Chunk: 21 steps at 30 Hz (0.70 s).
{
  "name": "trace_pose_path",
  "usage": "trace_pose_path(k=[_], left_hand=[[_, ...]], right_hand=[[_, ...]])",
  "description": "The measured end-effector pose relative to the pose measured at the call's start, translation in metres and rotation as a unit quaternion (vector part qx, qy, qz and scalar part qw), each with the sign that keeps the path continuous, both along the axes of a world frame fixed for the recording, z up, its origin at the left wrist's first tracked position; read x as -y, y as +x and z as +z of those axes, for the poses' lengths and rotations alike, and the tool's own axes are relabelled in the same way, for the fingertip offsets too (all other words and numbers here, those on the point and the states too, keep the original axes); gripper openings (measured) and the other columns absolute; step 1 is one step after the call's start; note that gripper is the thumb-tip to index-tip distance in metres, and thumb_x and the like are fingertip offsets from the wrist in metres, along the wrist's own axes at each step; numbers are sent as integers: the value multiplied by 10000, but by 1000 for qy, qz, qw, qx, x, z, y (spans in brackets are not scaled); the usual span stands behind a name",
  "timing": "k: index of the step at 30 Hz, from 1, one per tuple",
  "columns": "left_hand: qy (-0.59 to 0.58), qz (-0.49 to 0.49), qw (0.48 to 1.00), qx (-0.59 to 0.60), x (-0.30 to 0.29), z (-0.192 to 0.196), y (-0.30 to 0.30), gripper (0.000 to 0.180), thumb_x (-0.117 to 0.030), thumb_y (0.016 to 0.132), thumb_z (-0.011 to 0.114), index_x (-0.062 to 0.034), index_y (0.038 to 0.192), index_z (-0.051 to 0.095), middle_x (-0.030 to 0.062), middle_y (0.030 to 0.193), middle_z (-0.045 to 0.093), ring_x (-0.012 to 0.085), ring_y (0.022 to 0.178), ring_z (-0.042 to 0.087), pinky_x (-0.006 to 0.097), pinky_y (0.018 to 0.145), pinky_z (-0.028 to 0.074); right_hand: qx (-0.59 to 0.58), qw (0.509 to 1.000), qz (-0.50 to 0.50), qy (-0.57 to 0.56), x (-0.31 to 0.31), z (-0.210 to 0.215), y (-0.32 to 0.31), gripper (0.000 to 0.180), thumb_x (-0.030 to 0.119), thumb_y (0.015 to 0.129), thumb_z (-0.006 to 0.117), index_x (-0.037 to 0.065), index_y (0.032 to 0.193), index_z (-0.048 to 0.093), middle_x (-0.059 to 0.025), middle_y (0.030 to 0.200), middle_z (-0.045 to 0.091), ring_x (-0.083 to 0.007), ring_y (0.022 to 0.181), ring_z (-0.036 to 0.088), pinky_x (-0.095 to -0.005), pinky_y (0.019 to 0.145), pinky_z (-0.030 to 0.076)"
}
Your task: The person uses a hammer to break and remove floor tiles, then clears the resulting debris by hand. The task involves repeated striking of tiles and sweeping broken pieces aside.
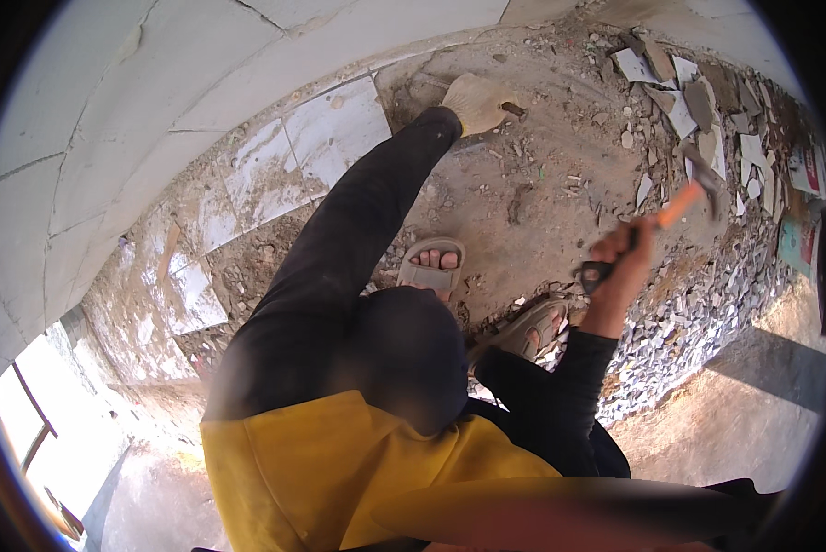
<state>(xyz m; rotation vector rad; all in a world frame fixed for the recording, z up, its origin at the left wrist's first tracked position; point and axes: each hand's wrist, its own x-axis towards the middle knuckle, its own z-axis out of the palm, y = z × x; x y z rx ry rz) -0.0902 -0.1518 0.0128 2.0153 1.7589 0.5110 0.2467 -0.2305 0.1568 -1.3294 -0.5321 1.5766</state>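
My right hand (626, 269), bare, is wrapped round the black grip of a hammer (678, 206) with an orange shaft. The hammer is raised over the right side of the rubble, its dark head slightly smeared by motion. Far ahead, my left hand (477, 101) wears a cream knit work glove and is low over the dirt. Its fingers look closed; a small dark end (512, 109) shows at the fingertips, but I cannot make out what it belongs to. White floor tiles (338, 129), dusty and cracked, lie to the left of the gloved hand.
Broken tile pieces (680, 110) are heaped at the far right, with a bed of small shards (680, 317) below them. A tiled wall (109, 120) curves along the left and far side. My sandalled foot (433, 261) rests on the dirt between my arms.
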Motion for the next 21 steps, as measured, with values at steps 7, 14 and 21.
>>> trace_pose_path(k=[7, 14, 21], left_hand=[[-31, 0, 1000, -3, -1, -1, -1, 319, -294, 934, 758, -215, 1237, 818, 114, 1133, 815, 358, 1051, 760, 504, 922, 585], [-28, -7, 999, -35, 1, -6, -2, 319, -218, 924, 673, -228, 1201, 830, 111, 1111, 817, 343, 1069, 766, 524, 901, 584], [-44, -3, 999, -19, -1, -4, -1, 347, -192, 927, 687, -216, 1248, 815, 91, 1177, 816, 341, 1071, 763, 492, 935, 589]], right_hand=[[151, 927, -304, 157, -29, 66, -8, 526, 467, 1176, 309, 121, 858, 546, -129, 815, 667, -302, 759, 716, -482, 742, 599], [-36, 968, 152, -198, 50, -48, -96, 335, 391, 1162, 605, 163, 923, 546, 59, 643, 384, -95, 499, 400, -312, 457, 379], [93, 973, -201, 59, -39, 34, 39, 375, 373, 1193, 498, 169, 877, 507, 40, 676, 409, -112, 588, 457, -307, 527, 419]])
